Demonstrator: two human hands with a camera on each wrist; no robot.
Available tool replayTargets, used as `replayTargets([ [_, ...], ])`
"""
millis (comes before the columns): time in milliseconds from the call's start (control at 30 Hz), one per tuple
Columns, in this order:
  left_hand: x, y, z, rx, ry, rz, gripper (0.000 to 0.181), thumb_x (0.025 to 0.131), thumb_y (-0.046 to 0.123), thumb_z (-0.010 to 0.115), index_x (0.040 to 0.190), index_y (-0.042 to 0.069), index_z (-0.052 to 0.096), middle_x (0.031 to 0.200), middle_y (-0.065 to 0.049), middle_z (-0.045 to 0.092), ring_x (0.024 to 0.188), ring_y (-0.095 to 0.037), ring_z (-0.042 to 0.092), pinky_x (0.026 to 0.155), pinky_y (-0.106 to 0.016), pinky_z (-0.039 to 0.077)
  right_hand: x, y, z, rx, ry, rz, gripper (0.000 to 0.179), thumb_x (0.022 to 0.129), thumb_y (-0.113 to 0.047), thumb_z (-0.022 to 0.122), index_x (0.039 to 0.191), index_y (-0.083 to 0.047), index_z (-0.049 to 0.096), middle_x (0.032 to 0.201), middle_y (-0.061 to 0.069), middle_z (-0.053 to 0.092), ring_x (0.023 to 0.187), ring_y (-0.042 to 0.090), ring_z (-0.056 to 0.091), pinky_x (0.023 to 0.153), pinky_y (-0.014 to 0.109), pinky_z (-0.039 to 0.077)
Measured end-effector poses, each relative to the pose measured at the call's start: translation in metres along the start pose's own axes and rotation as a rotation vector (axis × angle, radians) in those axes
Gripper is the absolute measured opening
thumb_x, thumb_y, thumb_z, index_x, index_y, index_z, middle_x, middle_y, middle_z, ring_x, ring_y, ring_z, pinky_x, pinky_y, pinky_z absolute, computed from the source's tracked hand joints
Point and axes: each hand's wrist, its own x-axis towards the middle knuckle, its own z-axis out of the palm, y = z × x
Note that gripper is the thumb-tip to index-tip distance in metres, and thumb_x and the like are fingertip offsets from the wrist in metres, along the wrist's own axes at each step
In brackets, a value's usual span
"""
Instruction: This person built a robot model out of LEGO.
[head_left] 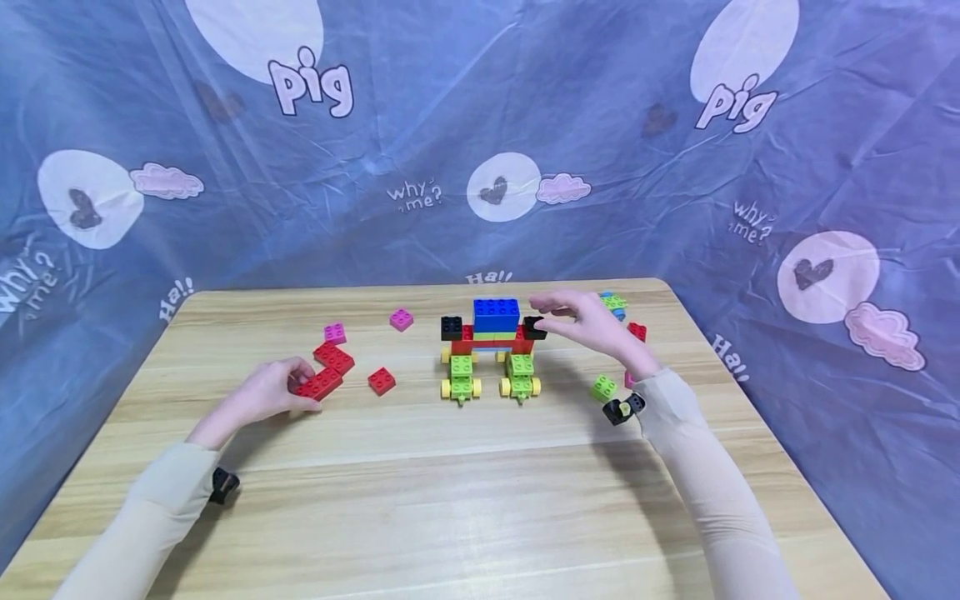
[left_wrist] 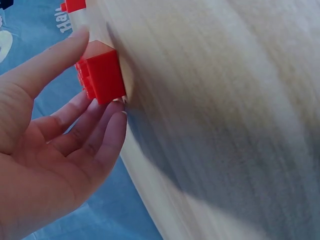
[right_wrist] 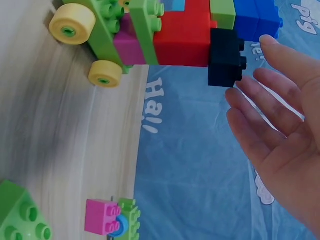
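Observation:
At the left, my left hand [head_left: 273, 387] has its thumb and fingers around a red brick [head_left: 320, 385]; in the left wrist view the brick's end face shows between thumb and fingers. Another red brick [head_left: 334, 357] lies right behind it. My right hand [head_left: 581, 321] is spread beside the right black brick [head_left: 534, 327] of a built vehicle, its fingertips close to the studs in the right wrist view. The vehicle has a blue top [head_left: 496, 314], red bricks in the middle, a left black brick [head_left: 452, 327] and two green bases [head_left: 461, 379] on yellow wheels.
Loose pink bricks [head_left: 401, 319] and a small red brick [head_left: 381, 381] lie left of the vehicle. Right of it, beneath and beyond my right forearm, are a green brick [head_left: 603, 387], a red brick [head_left: 637, 332] and a green-and-blue piece [head_left: 613, 303]. A blue curtain [head_left: 420, 242] surrounds the table.

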Motion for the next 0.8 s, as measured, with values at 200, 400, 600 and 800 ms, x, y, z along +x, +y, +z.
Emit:
replayTargets([
  [200,-0.002,-0.003,0.002,0.020,0.026,0.022,0.041,0.070,0.016,0.088,0.097,-0.003,0.063,0.084,-0.011,0.069,0.077,-0.018,0.062,0.069,-0.028,0.049,-0.004,0.007,0.002,-0.027,-0.003,0.002,0.043,0.090,-0.021,0.074,0.128,-0.004,0.065,0.127,0.016,0.068,0.113,0.030,0.066,0.100,0.047,0.055],
  [400,-0.003,-0.005,-0.001,0.004,0.025,0.017,0.034,0.075,0.012,0.083,0.100,-0.003,0.065,0.085,-0.013,0.071,0.077,-0.018,0.065,0.069,-0.028,0.051,-0.008,0.012,0.004,-0.020,-0.029,0.037,0.044,0.090,-0.022,0.074,0.129,-0.003,0.064,0.128,0.016,0.067,0.112,0.030,0.066,0.100,0.047,0.055],
  [600,-0.003,0.003,-0.011,-0.065,0.022,0.027,0.037,0.078,0.009,0.081,0.108,-0.007,0.066,0.091,-0.017,0.071,0.079,-0.018,0.064,0.066,-0.021,0.051,-0.011,0.012,0.004,0.026,-0.040,0.069,0.046,0.090,-0.019,0.074,0.129,0.000,0.063,0.130,0.018,0.066,0.113,0.032,0.065,0.100,0.049,0.054],
  [800,0.000,0.011,-0.024,-0.073,0.054,0.059,0.037,0.080,0.009,0.080,0.110,-0.008,0.066,0.097,-0.018,0.071,0.087,-0.022,0.065,0.070,-0.020,0.056,-0.012,0.011,0.004,0.032,-0.044,0.087,0.044,0.090,-0.019,0.073,0.130,-0.003,0.063,0.130,0.017,0.066,0.114,0.030,0.065,0.101,0.047,0.054],
])
